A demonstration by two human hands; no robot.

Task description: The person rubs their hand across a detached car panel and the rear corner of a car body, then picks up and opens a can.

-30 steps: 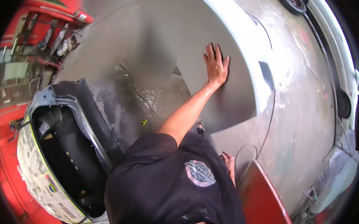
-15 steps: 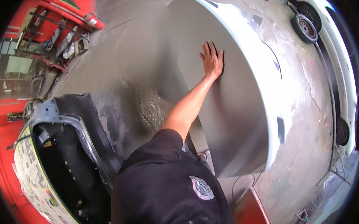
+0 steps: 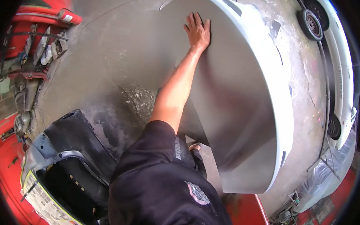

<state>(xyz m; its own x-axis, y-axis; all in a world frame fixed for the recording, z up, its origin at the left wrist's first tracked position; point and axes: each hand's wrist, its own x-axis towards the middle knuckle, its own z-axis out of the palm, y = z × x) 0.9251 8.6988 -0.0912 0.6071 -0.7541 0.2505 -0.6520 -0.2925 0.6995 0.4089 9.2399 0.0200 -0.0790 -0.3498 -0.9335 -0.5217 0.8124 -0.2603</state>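
L hand (image 3: 198, 35) flat on gry panel (image 3: 233, 98), palm down, fingers extended, gripping nothing; pos. near far end. Panel directly ahead of person, extending to R. R hand out of sight from here; state can't tell. Blk bodywork (image 3: 74, 134) at person's L. Loose wheel (image 3: 311, 25) beside wht car (image 3: 344, 75), far R.

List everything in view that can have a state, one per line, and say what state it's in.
Left hand: open, palm down on the grey panel
Grey panel: dull-surfaced, white along its curved edge
Car opening: uncovered, newspaper along its edge
Loose wheel: unmounted, tyre on
White car: visible wheels fitted
Plastic sheet: draped, wrinkled
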